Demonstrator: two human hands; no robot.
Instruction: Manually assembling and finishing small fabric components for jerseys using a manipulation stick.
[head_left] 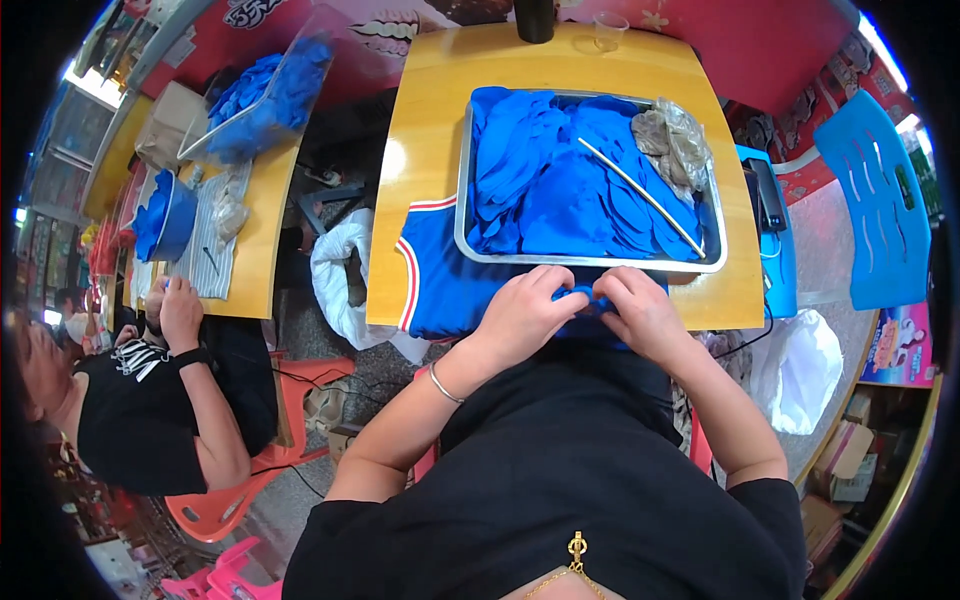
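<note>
At the near edge of the yellow table [410, 130], my left hand [525, 312] and my right hand [645, 312] are close together. Their fingers pinch a small blue piece [581, 291], bent between them; its exact kind does not show. Just beyond lies a metal tray [590, 264] heaped with flat, thin blue pieces [560, 190]. Across the heap rests a slim light-coloured stick [640, 193], slanting toward the near right corner. Under the tray and my hands spreads a blue jersey [440, 275] with red and white trim.
A crumpled clear bag [672, 145] with brownish contents sits in the tray's far right corner. A dark cup [534, 22] and a clear cup [608, 32] stand at the back. Left, another person [140, 400] works beside a bin of blue pieces [265, 95]. A blue chair [875, 200] stands right.
</note>
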